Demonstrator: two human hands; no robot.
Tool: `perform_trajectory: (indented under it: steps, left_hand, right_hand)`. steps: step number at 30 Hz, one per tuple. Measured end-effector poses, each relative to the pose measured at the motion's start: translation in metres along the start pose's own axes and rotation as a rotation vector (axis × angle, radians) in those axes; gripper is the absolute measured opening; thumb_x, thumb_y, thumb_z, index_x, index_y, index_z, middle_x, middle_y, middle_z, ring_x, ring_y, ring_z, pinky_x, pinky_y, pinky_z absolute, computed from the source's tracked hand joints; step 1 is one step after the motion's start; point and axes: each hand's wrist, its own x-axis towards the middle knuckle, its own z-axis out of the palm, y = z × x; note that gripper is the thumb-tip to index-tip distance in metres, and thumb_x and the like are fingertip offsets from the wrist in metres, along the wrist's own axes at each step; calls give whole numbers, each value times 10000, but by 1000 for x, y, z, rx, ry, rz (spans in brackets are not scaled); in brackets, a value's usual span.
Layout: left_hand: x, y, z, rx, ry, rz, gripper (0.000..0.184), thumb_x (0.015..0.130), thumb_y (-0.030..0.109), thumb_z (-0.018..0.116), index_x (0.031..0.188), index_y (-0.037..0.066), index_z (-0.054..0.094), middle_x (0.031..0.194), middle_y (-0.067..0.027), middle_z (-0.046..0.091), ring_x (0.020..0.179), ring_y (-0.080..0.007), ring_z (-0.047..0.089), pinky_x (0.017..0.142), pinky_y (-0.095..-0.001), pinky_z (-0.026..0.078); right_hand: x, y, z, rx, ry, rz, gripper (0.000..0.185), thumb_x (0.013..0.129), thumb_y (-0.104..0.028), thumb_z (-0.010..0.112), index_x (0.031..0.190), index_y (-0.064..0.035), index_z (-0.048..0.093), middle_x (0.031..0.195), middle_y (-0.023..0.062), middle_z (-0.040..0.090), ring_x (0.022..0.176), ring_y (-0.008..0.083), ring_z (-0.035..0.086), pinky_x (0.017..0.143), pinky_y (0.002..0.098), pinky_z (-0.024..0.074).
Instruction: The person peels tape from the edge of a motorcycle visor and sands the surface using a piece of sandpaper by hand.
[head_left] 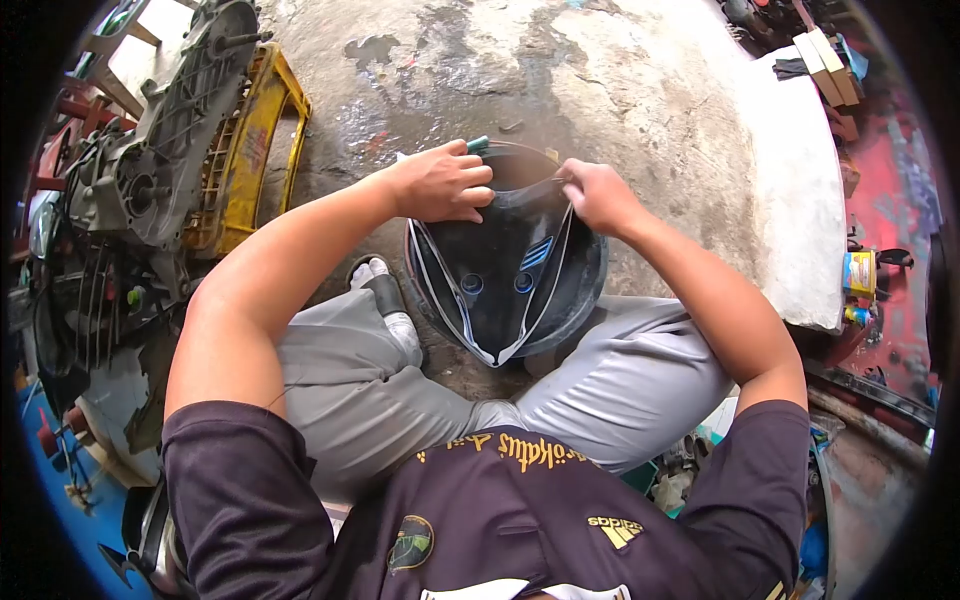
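Observation:
A black, V-shaped motorcycle fairing panel (497, 250) with pale edges and blue vent marks lies over a round black basin (592, 285) between my knees, its point towards me. My left hand (443, 183) is at the panel's far left part, fingers curled. A small green piece (477, 145) shows at its index finger; how it is held is partly hidden. My right hand (597, 195) is closed in a pinch at the panel's far right edge. A thin curved line (525, 149) arcs between the two hands, above a brownish, blurred patch.
A yellow crate (262, 150) and a grey metal engine casing (190, 130) stand at the left. Wet concrete floor (620, 90) stretches ahead. On the right are a white slab (800, 210), a small yellow can (859, 272) and boxes (826, 66).

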Motion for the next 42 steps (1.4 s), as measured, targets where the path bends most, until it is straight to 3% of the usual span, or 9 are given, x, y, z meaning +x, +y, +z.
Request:
perform_trajectory:
  steps: [5,8,10,13,18,19,22,30,42]
  left_hand:
    - [2,1,-6,6,-47,8,275,1030,430,629,1041,160,579,1023,-49,575,1058,-247,606,959,-449,455]
    - [2,0,-3,3,-35,10,274,1031,424,629,1036,156,575,1027,-51,576,1058,-248,607,963,-450,455]
    - [2,0,-2,8,-24,25,279,1003,406,664,1056,148,573,1030,-54,573,1041,-255,601,945,-447,455]
    - [2,-1,-3,12,-17,41,302,974,389,700,1085,139,571,1037,-56,572,1026,-260,595,928,-445,456]
    - [1,-1,-2,14,-20,37,318,973,397,699,1111,139,575,1046,-57,578,1029,-261,598,929,-443,456]
    - [2,-1,-2,17,-20,36,317,974,398,698,1111,138,578,1046,-56,578,1028,-261,599,929,-443,456]
    - [1,0,-3,7,-36,25,317,974,400,696,1107,136,583,1045,-56,578,1026,-261,600,930,-442,455]
    - [2,1,-2,22,-16,27,351,946,406,729,1115,130,593,1051,-57,576,1020,-248,603,925,-433,456]
    - [5,-2,-5,27,-53,27,307,974,396,721,1111,152,594,1111,-57,578,1054,-250,602,1001,-467,431]
  right_hand:
    - [-23,-38,13,86,-15,-338,263,939,-65,640,1197,-22,659,1080,272,728,1051,465,698,916,522,559]
    - [-22,0,10,68,24,-218,296,934,-35,610,1226,-43,660,1095,274,732,1047,460,706,904,528,553]
    - [-17,29,0,16,-8,12,291,938,-34,610,1221,-55,673,1070,269,741,1035,460,713,900,527,559]
    - [-19,32,-12,36,49,105,283,942,-36,612,1213,-65,686,1032,265,748,1017,462,717,891,525,566]
    - [-35,-28,3,68,18,-213,273,943,-56,623,1214,-40,659,1083,253,738,1045,465,704,897,523,559]
    - [-37,-37,2,64,-80,-200,250,948,-63,621,1194,-28,645,1106,254,726,1062,462,697,902,528,552]
    - [-31,-40,3,28,-8,-274,215,959,-66,613,1167,-28,648,1060,260,725,1049,465,698,894,531,554]
    - [-19,29,3,109,227,103,231,938,-79,612,1155,-25,670,1028,261,752,992,456,726,874,511,570]
    - [9,35,-5,65,142,73,233,913,-106,647,1127,-13,652,1025,266,743,1006,454,716,878,511,560]
